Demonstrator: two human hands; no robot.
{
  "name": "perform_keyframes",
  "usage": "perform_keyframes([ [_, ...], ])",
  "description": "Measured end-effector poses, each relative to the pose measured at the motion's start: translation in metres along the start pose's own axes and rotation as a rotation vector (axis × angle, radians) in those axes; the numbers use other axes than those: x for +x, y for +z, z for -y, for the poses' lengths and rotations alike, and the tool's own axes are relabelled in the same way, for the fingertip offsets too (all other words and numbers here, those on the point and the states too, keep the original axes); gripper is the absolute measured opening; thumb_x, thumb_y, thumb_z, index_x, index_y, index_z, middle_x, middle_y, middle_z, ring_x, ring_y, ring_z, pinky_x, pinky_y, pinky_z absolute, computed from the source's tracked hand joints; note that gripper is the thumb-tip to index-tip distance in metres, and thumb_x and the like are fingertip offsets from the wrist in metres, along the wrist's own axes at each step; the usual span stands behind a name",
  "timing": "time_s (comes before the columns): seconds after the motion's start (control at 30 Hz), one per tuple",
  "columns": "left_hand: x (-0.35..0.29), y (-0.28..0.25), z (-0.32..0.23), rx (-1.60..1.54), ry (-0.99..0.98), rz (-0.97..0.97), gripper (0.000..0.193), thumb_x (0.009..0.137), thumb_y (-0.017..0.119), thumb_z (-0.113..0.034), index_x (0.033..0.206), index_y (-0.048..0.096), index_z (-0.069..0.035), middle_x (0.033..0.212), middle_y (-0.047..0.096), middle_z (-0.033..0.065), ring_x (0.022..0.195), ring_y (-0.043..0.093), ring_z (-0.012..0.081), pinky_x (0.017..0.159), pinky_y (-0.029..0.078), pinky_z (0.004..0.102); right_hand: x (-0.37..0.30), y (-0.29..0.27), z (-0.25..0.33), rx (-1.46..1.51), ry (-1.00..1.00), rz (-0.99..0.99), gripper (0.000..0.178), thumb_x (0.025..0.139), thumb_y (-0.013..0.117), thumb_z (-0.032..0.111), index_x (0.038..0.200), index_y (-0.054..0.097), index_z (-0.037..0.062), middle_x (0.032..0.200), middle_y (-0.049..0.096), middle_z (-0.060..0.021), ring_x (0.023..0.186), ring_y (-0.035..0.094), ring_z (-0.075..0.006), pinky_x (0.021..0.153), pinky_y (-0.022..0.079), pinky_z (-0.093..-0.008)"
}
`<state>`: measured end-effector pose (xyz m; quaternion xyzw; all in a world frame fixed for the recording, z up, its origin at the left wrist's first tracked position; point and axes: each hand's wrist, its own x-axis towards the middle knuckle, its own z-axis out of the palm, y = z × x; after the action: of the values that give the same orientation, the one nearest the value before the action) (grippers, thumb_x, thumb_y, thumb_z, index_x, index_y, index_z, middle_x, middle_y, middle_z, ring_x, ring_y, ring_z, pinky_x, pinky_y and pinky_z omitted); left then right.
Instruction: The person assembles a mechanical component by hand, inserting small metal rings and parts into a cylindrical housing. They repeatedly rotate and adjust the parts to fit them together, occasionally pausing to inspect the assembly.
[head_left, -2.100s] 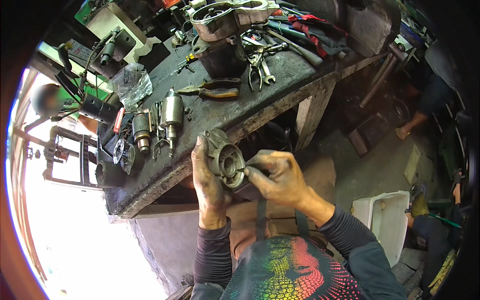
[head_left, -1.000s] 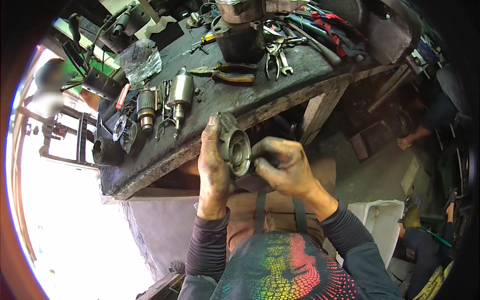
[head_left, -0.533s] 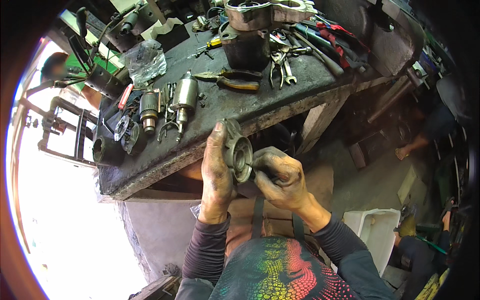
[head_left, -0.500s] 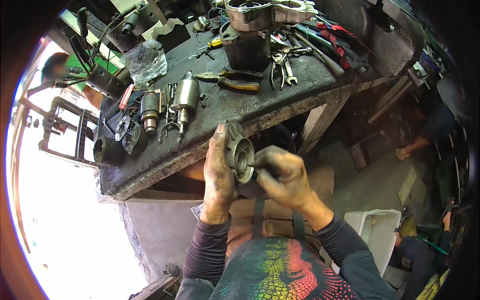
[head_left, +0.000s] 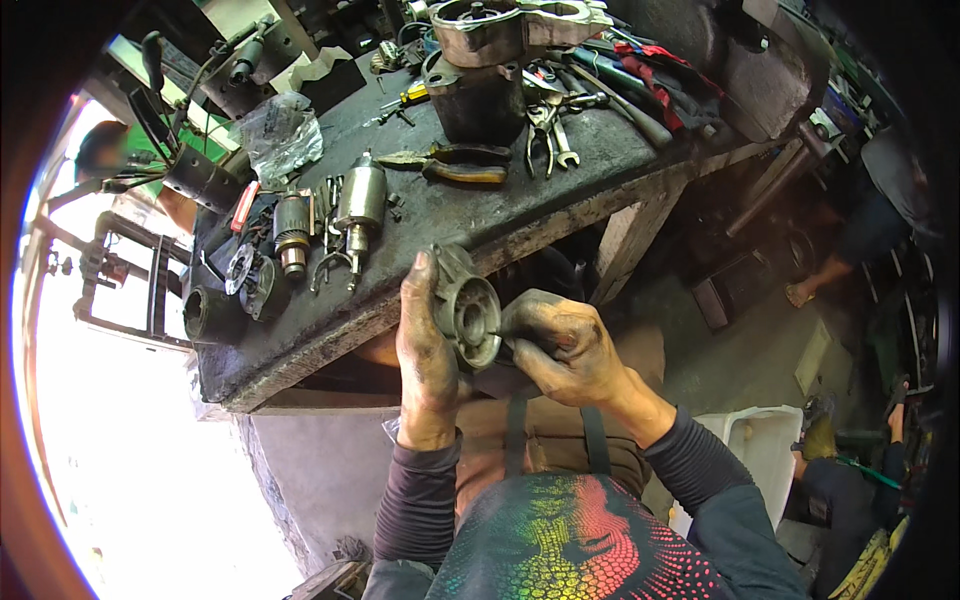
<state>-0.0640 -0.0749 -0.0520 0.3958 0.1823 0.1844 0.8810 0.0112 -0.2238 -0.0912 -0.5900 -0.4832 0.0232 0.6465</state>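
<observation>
A grey cast-metal housing [head_left: 466, 318] with a round, hollow end sits in my left hand [head_left: 425, 365], thumb along its near-left side and its opening turned toward the right. My right hand [head_left: 565, 345] is closed in a pinch beside the housing's rim. A thin dark tip shows between its fingers and the rim; what it belongs to is mostly hidden. Beyond my hands on the workbench [head_left: 420, 220] lie a copper-wound armature [head_left: 292, 230], a silver solenoid [head_left: 362, 197] with its plunger end toward me, and a metal fork [head_left: 330, 268].
Pliers with worn orange-and-black handles [head_left: 465, 170], wrenches [head_left: 565, 145] and a yellow screwdriver [head_left: 412, 95] lie farther back, near a dark cylindrical casing [head_left: 475, 105]. A clear plastic bag [head_left: 283, 140] rests at the left. A white basin [head_left: 765, 450] stands low at the right; other people are partly visible.
The view has shifted slightly, moving the bench and tools a little left in the picture. My right hand stays pinched at the housing's rim and looks less blurred.
</observation>
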Motion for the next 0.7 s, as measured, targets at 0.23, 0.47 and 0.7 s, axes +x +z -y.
perform_keyframes([
  [0.23,0.001,-0.002,-0.003,0.063,0.002,-0.004,0.052,0.108,0.053,-0.050,0.133,0.063,-0.006,0.120,0.068,0.0075,0.107,0.067,0.0184,0.098,0.054,0.0350,0.002,0.004,0.005,-0.147,0.015,-0.022,0.021,0.079,0.070,-0.005,0.100,0.069,-0.0018,0.088,0.066,-0.0153,0.076,0.067,-0.0284,0.066,0.053,-0.0375],
  [0.47,-0.002,-0.011,0.013,-0.072,0.134,0.109,0.063,0.106,0.046,-0.047,0.140,0.059,0.004,0.121,0.070,0.0153,0.109,0.070,0.0242,0.097,0.058,0.0390,0.002,0.022,0.017,-0.116,0.197,-0.206,0.010,0.084,0.066,0.001,0.092,0.064,-0.0039,0.075,0.061,-0.0136,0.063,0.059,-0.0238,0.060,0.048,-0.0350],
  [0.7,0.000,-0.013,0.015,0.085,0.178,0.117,0.059,0.106,0.050,-0.049,0.136,0.061,0.000,0.121,0.069,0.0136,0.108,0.069,0.0240,0.096,0.057,0.0382,0.000,0.020,0.017,-0.235,0.159,-0.249,0.009,0.083,0.069,0.000,0.091,0.065,-0.0023,0.078,0.063,-0.0169,0.069,0.065,-0.0320,0.065,0.052,-0.0407],
])
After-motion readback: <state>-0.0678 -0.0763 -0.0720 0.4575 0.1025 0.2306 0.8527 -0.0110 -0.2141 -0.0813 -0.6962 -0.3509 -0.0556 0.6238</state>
